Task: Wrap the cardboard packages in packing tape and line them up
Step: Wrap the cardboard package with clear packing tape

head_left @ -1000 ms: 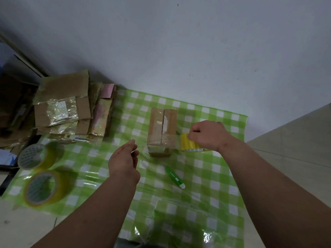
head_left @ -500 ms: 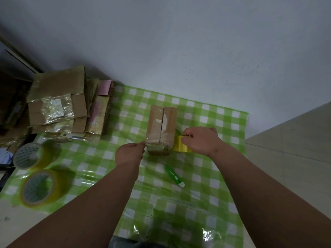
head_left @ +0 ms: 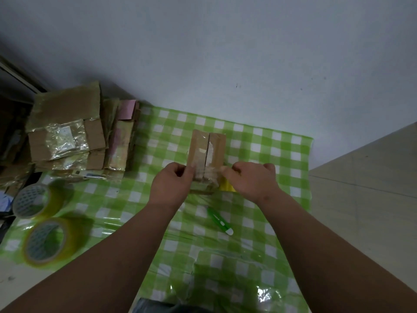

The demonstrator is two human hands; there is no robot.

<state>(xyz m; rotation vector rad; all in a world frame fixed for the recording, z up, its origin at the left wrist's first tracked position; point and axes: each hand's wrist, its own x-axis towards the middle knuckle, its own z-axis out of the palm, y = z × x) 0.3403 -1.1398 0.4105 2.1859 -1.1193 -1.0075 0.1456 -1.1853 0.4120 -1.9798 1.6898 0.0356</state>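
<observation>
1. a small cardboard package stands on the green-and-white checked cloth, near the wall, with its top seam running away from the camera.
2. the left hand is against the package's near left side, fingers curled in on the edge of a strip of clear packing tape that crosses the near end of the box.
3. the right hand is at the package's near right side, fingers bent and pinching the other end of that strip; the package sits between the two hands, touching both.
4. a yellow tape roll shows just under the right hand, beside the box's right corner; whether the hand also grips it i cannot tell.
5. a green utility knife lies on the cloth just nearer than the package, apart from both hands.
6. two larger yellow tape rolls lie at the cloth's left edge, well apart from the hands.
7. a pile of taped cardboard packages sits at the far left, by the wall.
</observation>
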